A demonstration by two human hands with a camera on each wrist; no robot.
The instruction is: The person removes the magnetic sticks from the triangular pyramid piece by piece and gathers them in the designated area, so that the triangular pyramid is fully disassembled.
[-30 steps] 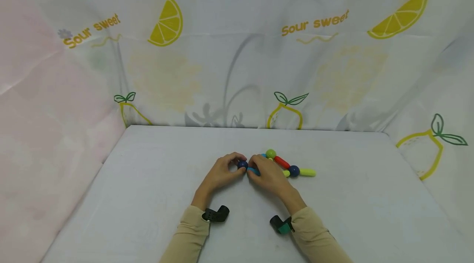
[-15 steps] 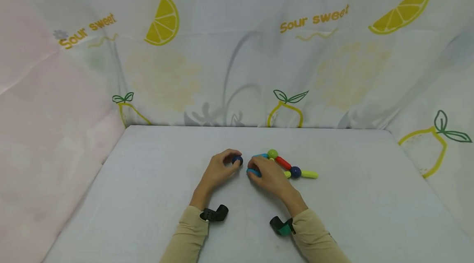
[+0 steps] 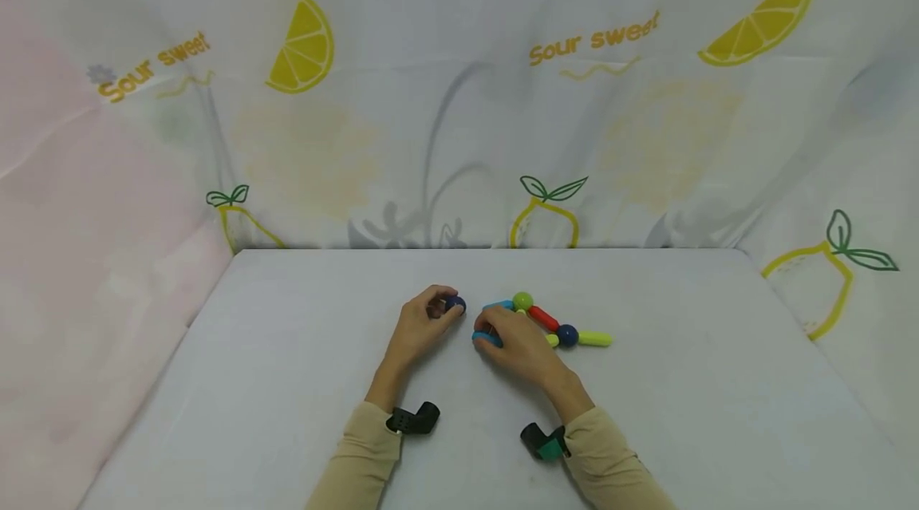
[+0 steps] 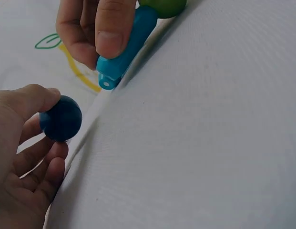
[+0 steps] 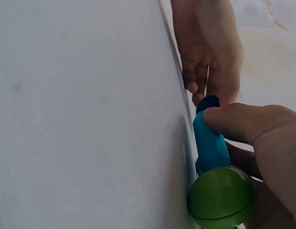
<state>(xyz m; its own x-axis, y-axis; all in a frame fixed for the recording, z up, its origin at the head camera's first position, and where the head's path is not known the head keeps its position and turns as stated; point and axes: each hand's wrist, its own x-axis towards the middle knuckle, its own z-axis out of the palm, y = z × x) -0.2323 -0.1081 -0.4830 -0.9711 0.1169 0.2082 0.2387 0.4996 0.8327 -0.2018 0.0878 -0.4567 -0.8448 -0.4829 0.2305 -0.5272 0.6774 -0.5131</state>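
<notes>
My left hand [image 3: 419,328] pinches a dark blue ball [image 4: 62,119] between thumb and fingers. The ball is apart from the end of a blue magnetic rod [image 4: 133,40], which points towards it. My right hand [image 3: 522,344] grips that rod, thumb on top near the free end, as the right wrist view shows. A green ball [image 5: 221,196] sits at the rod's other end; in the head view the right hand hides it. Beyond this hand, more of the ball-and-rod figure shows: a green ball [image 3: 522,301], a red rod [image 3: 543,318] and another dark blue ball [image 3: 567,335].
A yellow-green rod [image 3: 594,339] sticks out to the right of the figure. Another blue rod [image 3: 498,305] reaches left from the far green ball. The white table [image 3: 301,382] ends at the back against a lemon-printed cloth [image 3: 402,135].
One second ago the dark blue ball was right at the blue rod's end. My left hand has drawn it away to the left and slightly back. The right hand still holds the rod.
</notes>
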